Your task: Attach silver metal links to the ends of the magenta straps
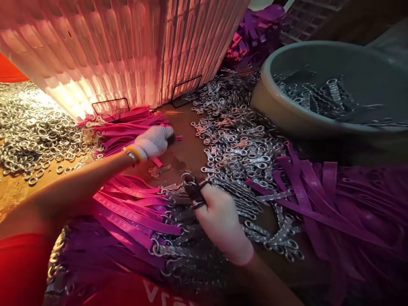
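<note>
My left hand (155, 142), in a white knit glove with dark fingertips, is closed over the pink straps (127, 127) near the corrugated panel. A short strap end sticks out past its fingers; the grip itself is hidden. Lower down, my right hand (225, 221), gloved with dark fingertips, pinches a short metal chain (188, 178), whose ring end shows above the fingers. Beside it lies a row of twisted chains (245, 197). Pink straps joined to rings and chains (134, 208) are heaped in front of me, to the left of my right hand.
Loose metal rings (28, 131) cover the table's left side. Linked chain pieces (236, 140) are piled toward a large basin (267, 91) holding more chains. Purple straps (321, 199) lie at right. The upright corrugated panel (121, 55) with wire feet borders the back.
</note>
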A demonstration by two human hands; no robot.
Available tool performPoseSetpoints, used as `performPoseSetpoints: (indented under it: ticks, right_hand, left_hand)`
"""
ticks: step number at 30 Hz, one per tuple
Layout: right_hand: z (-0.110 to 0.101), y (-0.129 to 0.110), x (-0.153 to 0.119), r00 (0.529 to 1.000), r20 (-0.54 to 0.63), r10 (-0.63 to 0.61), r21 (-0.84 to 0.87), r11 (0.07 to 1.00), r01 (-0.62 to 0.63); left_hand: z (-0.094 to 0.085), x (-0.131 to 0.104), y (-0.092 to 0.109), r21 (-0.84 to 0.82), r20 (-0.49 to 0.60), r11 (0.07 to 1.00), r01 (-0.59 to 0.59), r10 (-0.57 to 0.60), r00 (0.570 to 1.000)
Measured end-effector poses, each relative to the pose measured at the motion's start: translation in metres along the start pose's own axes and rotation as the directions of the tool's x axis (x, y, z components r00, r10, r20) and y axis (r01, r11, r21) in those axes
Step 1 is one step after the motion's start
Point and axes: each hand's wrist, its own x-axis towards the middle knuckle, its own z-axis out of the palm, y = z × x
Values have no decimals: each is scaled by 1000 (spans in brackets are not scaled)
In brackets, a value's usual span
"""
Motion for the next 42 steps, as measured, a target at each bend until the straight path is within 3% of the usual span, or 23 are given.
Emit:
performPoseSetpoints:
  ticks: [4,6,9,11,14,16,19,20,21,22,24,26,28,31,35,38,42]
  right_hand:
    - [7,-21,-13,999,24,-25,153,988,21]
    - [11,-28,-19,999,35,-15,135,991,10]
    - [13,-32,-24,995,88,36,137,989,-48]
    - [11,-31,-24,993,105,52,193,978,-72]
    - [6,-32,-24,998,53,18,311,950,-33]
    - [3,-34,-23,1000,-17,-20,369,929,25]
    - [2,-39,-21,991,-122,-46,358,930,87]
    - [2,-41,-21,989,-139,-49,333,938,93]
    - [2,-44,-20,989,-138,-60,307,946,100]
    - [2,-47,-19,989,-123,-81,283,952,113]
    - [2,-56,-19,987,-83,-135,223,963,151]
    - [1,-67,-20,980,-69,-188,127,972,195]
    - [-1,-77,-23,972,-78,-222,0,975,223]
    - [-5,-86,-28,965,-45,-258,-139,958,250]
    - [-7,-92,-32,971,108,-213,-200,952,231]
    - [-11,-96,-32,963,250,-101,-201,967,154]
    - [-23,-101,-29,921,384,-60,-101,989,106]
  left_hand:
    - [-5,66,-10,328,-8,944,38,-38,999]
    - [5,76,-10,409,20,912,33,-45,999]
    - [23,68,-5,464,70,886,-1,-36,997]
    - [29,52,1,475,96,880,-19,-31,995]
    - [25,18,9,472,80,882,-10,-32,996]
    - [15,-14,12,457,57,889,-15,-13,998]
    - [-2,-75,14,389,115,915,-104,64,991]
    - [-6,-96,14,316,160,943,-106,57,985]
    - [-9,-117,15,43,215,999,-13,3,977]
    - [-11,-137,16,-185,255,977,107,-57,965]
    - [-10,-169,17,-480,270,837,263,-144,952]
    - [-7,-191,19,-572,236,763,302,-199,951]
    - [-1,-204,20,-516,161,821,244,-187,969]
    - [8,-213,13,-242,28,969,54,-49,998]
    - [24,-218,-6,9,39,996,-94,93,995]
    - [28,-221,-15,-80,94,990,-117,124,988]
    - [28,-227,-11,-351,46,936,23,-7,999]
